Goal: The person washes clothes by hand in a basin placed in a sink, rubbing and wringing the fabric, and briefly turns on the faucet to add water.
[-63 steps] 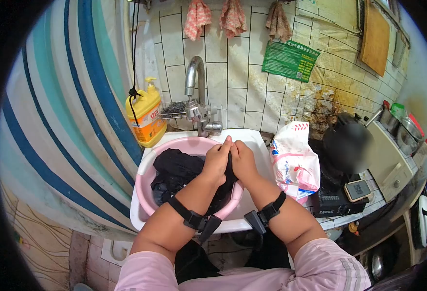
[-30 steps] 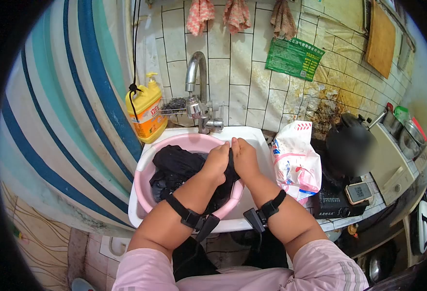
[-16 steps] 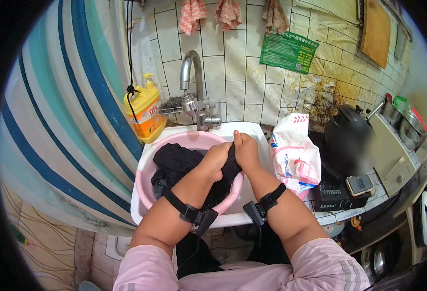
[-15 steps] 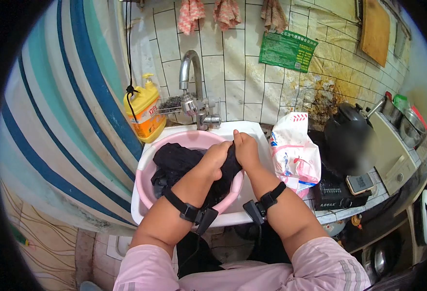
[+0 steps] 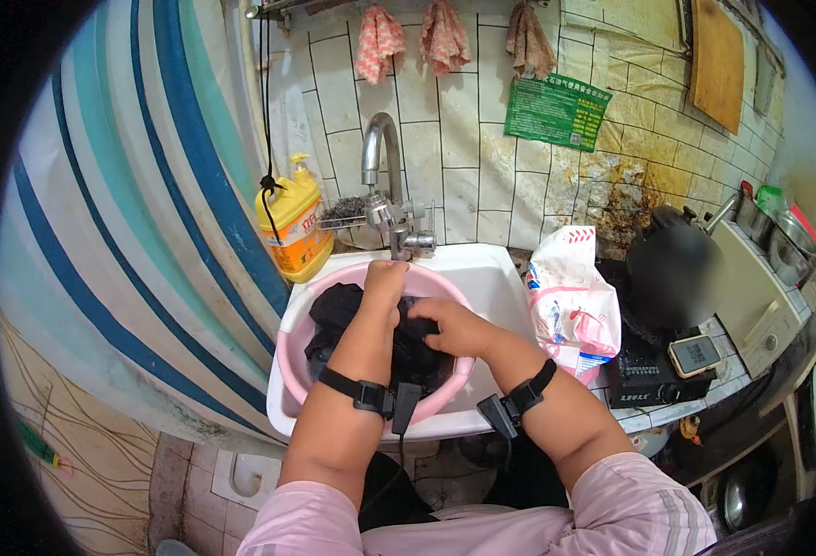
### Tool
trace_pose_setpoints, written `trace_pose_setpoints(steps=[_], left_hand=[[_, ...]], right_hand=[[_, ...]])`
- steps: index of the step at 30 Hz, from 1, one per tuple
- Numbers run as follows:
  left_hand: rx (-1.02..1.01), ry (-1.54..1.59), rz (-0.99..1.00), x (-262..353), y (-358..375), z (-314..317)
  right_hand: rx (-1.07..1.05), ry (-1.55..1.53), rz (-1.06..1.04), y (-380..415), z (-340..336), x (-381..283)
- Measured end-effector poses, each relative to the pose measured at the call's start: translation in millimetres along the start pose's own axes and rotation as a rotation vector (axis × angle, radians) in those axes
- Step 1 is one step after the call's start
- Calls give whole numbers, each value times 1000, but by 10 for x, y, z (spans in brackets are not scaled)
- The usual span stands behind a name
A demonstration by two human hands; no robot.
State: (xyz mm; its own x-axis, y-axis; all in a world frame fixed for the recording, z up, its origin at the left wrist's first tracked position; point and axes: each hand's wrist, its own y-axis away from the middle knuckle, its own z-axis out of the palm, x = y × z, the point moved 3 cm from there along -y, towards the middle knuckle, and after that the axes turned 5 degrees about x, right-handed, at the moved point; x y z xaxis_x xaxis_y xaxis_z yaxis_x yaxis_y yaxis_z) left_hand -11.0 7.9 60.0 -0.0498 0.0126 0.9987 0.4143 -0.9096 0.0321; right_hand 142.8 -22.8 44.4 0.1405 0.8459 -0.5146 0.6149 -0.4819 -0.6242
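A dark wet cloth [image 5: 335, 311], perhaps a garment, lies bunched in the pink basin [image 5: 289, 363], with some water around it. Over the far side of the basin is my left hand [image 5: 385, 284], closed and turned with its back toward me; the cloth runs down beneath it, and most of its fingers are hidden. My right hand [image 5: 449, 326] reaches in from the right rim. Its thumb and forefinger are apart and curved, touching the cloth.
The basin stands in a white sink [image 5: 493, 278] below a faucet [image 5: 385, 176]. A yellow detergent jug [image 5: 295, 227] is at the left, a white-and-pink bag [image 5: 575, 306] at the right. Beyond are a phone [image 5: 694, 355], a stove [image 5: 644, 389] and a dark pan [image 5: 672, 269].
My hands were close together, gripping the dark cloth at the right of the basin. They have parted: the left moved toward the far rim, the right lower onto the cloth. The view shifted slightly.
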Motion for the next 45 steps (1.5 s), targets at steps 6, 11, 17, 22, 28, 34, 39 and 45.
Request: trace_pose_setpoints(steps=[6,11,17,22,28,34,39,45], left_hand=[[87,123,17,-13,3,2],[54,94,53,9,47,21],[21,65,49,17,57,45],[8,36,35,40,70,21],[-223,-73,-41,180,448,205],[-338,-151,-190,-47,412,391],[-287,148,24,-88,349,434],[-198,362,-118,-159,354,416]], right_hand=[[-776,424,333,-19,136,-303],[-1089,545,338,-7,300,-349],[-1110,327,185,56,454,-65],[-606,-11,408,-18,122,-53],[423,-750,805,-48,-272,239],[901,-1157,659,-28,-485,342],[897,-676,606,-42,-457,332],[583,-141,438,-87,-210,-118]])
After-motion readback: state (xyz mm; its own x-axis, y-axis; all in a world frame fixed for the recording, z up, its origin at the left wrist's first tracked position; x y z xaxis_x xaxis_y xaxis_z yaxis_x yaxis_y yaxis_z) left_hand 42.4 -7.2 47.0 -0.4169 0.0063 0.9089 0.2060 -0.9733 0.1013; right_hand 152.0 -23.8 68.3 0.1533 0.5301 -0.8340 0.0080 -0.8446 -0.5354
